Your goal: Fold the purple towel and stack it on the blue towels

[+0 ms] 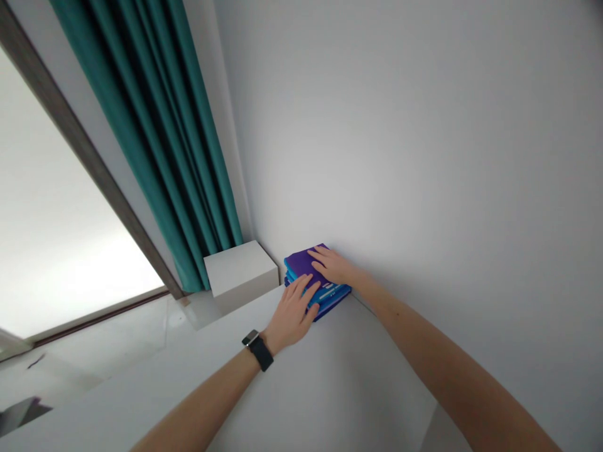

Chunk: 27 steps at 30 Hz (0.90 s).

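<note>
A stack of folded purple and blue cloth (301,262) lies on a white surface (301,376), close against the wall. My left hand (291,314), with a dark watch (257,349) on its wrist, rests on the near left side of the stack, fingers apart. On the top right part of the stack lies my right hand (332,267), its fingers spread over the purple cloth. Both palms face down, and neither hand is wrapped round anything. The lower layers are partly hidden by my left hand.
A white box-shaped piece (242,270) stands beyond the surface's left edge, below teal curtains (174,144). The pale wall (400,125) rises behind the stack. A brown frame (89,150) borders a bright pane at the left.
</note>
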Available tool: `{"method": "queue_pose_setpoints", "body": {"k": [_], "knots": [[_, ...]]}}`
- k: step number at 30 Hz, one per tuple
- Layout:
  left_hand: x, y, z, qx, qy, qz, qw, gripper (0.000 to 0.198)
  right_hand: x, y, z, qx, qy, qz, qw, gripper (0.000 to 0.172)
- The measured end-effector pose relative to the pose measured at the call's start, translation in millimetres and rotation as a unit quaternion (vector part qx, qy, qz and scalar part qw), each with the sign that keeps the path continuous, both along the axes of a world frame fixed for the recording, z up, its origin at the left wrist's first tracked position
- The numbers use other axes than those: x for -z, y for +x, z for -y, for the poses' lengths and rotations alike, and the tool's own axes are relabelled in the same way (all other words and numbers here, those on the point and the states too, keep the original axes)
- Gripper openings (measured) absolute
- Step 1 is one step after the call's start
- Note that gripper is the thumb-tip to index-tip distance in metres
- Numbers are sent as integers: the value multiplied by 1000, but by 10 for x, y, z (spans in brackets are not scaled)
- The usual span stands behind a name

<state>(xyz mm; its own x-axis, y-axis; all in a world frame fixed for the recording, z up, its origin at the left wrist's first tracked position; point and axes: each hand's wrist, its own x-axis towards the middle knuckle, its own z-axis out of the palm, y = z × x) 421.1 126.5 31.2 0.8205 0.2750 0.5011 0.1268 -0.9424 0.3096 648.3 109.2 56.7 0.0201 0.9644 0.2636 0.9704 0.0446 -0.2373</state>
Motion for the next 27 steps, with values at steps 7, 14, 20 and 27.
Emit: {"method": "queue_pose_setpoints", "body": {"k": [7,14,20,27], "knots": [[-123,69,-253,-88,3,-27,996,48,-30,-133,92,31,-56,85,994,58],[-271,276,-405,-142,-2,-72,987,60,-60,-178,137,42,-48,76,995,64],[-240,267,-392,-149,-20,-103,983,70,-95,-215,169,46,-51,76,995,68],[-218,279,-413,-143,-34,-134,980,88,-94,-211,135,56,-62,68,994,77]]}}
